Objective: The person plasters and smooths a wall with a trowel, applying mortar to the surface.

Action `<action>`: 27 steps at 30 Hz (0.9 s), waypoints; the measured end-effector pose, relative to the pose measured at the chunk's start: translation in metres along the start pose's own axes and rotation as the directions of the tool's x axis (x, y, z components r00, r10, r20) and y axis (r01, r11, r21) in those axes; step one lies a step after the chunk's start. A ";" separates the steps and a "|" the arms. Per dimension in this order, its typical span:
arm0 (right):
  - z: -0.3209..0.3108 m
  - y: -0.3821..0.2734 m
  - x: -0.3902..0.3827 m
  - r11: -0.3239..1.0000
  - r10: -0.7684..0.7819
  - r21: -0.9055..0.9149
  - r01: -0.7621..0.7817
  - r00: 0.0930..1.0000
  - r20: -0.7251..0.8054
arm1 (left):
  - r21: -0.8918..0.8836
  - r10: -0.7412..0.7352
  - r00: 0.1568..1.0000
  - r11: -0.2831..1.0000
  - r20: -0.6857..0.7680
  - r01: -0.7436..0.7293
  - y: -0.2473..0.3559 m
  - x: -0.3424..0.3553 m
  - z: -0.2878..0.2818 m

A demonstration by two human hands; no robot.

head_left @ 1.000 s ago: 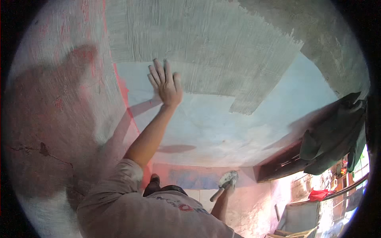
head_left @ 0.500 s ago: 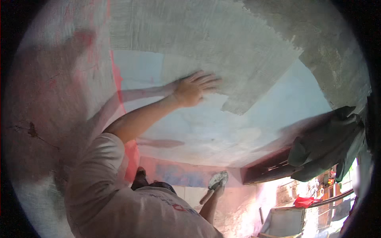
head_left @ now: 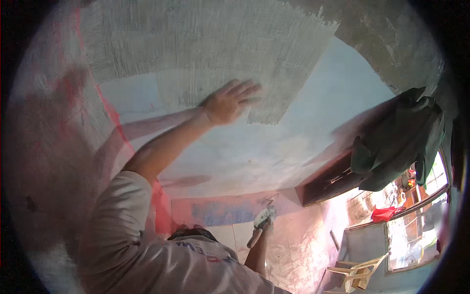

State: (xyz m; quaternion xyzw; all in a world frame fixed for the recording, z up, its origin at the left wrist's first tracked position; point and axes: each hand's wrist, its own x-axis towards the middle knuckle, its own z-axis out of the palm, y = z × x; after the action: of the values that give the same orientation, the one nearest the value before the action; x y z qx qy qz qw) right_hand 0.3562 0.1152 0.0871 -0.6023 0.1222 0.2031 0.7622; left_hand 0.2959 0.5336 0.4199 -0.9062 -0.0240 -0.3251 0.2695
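Observation:
My left hand [head_left: 230, 102] is raised to the wall, fingers stretched out and apart, holding nothing. It lies over the lower edge of a rough grey plaster patch [head_left: 205, 54], whose surface shows brush-like streaks. Motion blurs the fingers, and I cannot tell whether the palm presses on the wall. Pale blue painted wall [head_left: 235, 157] shows below and to the right of the patch. Low down, my right hand [head_left: 267, 225] is closed on a trowel-like tool [head_left: 254, 238] with a brown handle. Its flat part looks smeared grey-white, and the grip itself is partly hidden.
A dark cloth [head_left: 399, 142] hangs over a dark wooden ledge [head_left: 323, 186] at the right. Beyond are a bright opening, a red cloth [head_left: 384, 214] and a cream plastic chair [head_left: 355, 272]. A bare, stained wall [head_left: 54, 147] with red streaks adjoins at the left.
The view has shifted, so wall and cloth sit farther left and higher. My left hand remains spread at the plaster's lower edge. The tool in my right hand has tilted.

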 end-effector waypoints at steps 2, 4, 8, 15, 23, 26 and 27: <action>0.008 0.000 -0.003 0.991 -0.045 -0.124 0.058 0.994 0.099 | -0.416 0.129 0.966 0.909 0.224 -0.025 0.041 -0.037 0.025; 0.015 0.001 -0.006 0.903 -0.039 -0.430 0.000 0.996 -0.082 | -0.756 0.210 0.806 0.531 0.554 0.382 0.074 -0.085 0.042; 0.028 0.012 -0.014 0.940 -0.030 -0.334 0.070 0.992 0.122 | -0.638 -0.501 0.620 0.161 0.604 0.753 0.131 -0.219 0.052; 0.054 0.027 -0.052 0.999 0.019 0.020 -0.030 0.901 0.434 | -0.183 -0.339 -0.166 -0.787 0.926 0.589 0.227 -0.453 0.024; 0.126 -0.003 -0.101 0.944 0.319 -0.069 -0.324 0.833 0.452 | -0.315 -0.415 -0.074 -0.785 0.907 0.533 0.229 -0.463 -0.019; 0.157 0.007 -0.105 0.908 0.419 -0.202 -0.368 0.762 0.494 | -0.236 -0.367 -0.150 -0.810 0.918 0.536 0.209 -0.434 -0.046; 0.169 0.011 -0.103 0.925 0.380 -0.242 -0.294 0.730 0.568 | -0.272 -0.368 -0.079 -0.800 0.926 0.535 0.203 -0.423 -0.056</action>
State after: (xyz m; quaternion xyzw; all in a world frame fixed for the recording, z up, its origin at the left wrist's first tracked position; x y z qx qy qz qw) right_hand 0.2496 0.2641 0.1636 -0.5234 -0.0342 0.5274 0.6684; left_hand -0.0249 0.3880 0.1047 -0.4476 -0.4921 -0.2493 -0.7038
